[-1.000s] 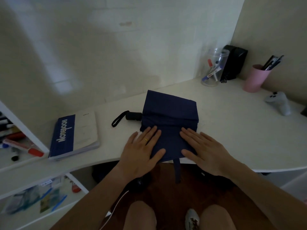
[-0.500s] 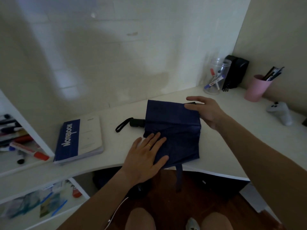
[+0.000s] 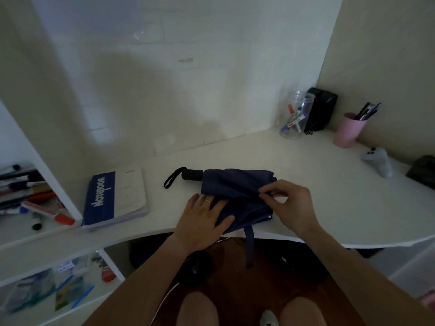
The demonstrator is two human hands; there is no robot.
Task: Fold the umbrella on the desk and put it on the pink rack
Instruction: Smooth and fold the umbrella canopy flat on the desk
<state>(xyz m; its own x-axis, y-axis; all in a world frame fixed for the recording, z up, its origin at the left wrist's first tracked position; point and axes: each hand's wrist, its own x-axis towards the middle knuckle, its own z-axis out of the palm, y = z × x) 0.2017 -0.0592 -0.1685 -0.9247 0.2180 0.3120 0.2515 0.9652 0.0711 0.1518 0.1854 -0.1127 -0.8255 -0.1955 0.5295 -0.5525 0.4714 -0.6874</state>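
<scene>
The navy umbrella (image 3: 237,191) lies collapsed on the white desk (image 3: 329,184), close to its near edge, with its black handle (image 3: 192,174) pointing left and the black wrist loop (image 3: 173,177) trailing off the handle's end. My left hand (image 3: 202,222) rests flat on the near left part of the canopy, fingers spread, a gold ring (image 3: 208,201) on one of them, pressing the fabric down against the desk. My right hand (image 3: 290,203) is at the right side of the umbrella, thumb and fingertips (image 3: 264,192) pinched on a fold of the navy cloth and lifting it a little off the rest. The closing strap (image 3: 250,245) hangs down over the desk edge between my two forearms. To the left of the umbrella, apart from it, lies a blue and white notebook (image 3: 115,198). Far back on the right, well away from my hands, stand a clear plastic jar with markers (image 3: 296,116), a black box (image 3: 322,109) just beside it, and a pink cup holding pens (image 3: 349,130). A pale grey controller (image 3: 377,161) lies near the cup. On the shelves at my left are markers and pens (image 3: 35,203).
</scene>
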